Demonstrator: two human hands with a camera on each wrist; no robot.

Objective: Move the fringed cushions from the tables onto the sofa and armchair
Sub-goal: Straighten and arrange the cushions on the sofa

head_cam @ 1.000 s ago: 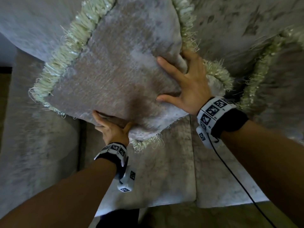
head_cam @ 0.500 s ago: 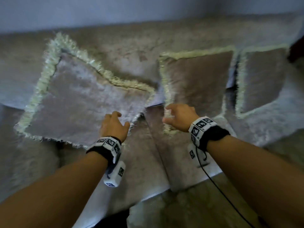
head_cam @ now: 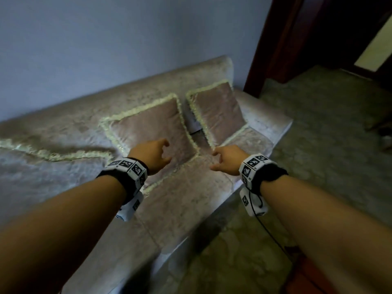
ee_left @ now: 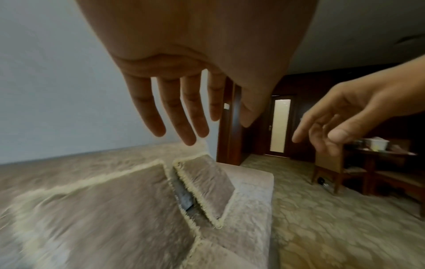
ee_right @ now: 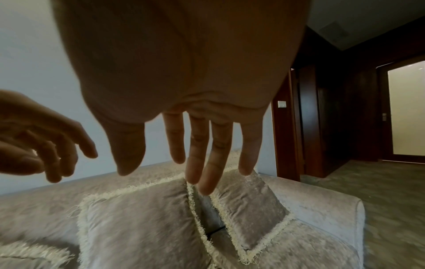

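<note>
Running from 9 o'clock to 3 o'clock in the head view, the sofa (head_cam: 212,192) fills the frame's middle against a pale wall (head_cam: 106,39). Patterned carpet (head_cam: 328,128) lies at 3 o'clock. 3 fringed cushions lean on the backrest: left cushion (head_cam: 42,166) at 9 o'clock, blurred; middle cushion (head_cam: 152,128) at centre; right cushion (head_cam: 216,109) at 1 o'clock, just beside it w/ a gap between. Left hand (head_cam: 152,155) hangs over the middle cushion, fingers loose & spread, holding nothing. Right hand (head_cam: 228,159) likewise, at 3 o'clock of it, apart from the cushions.
</note>
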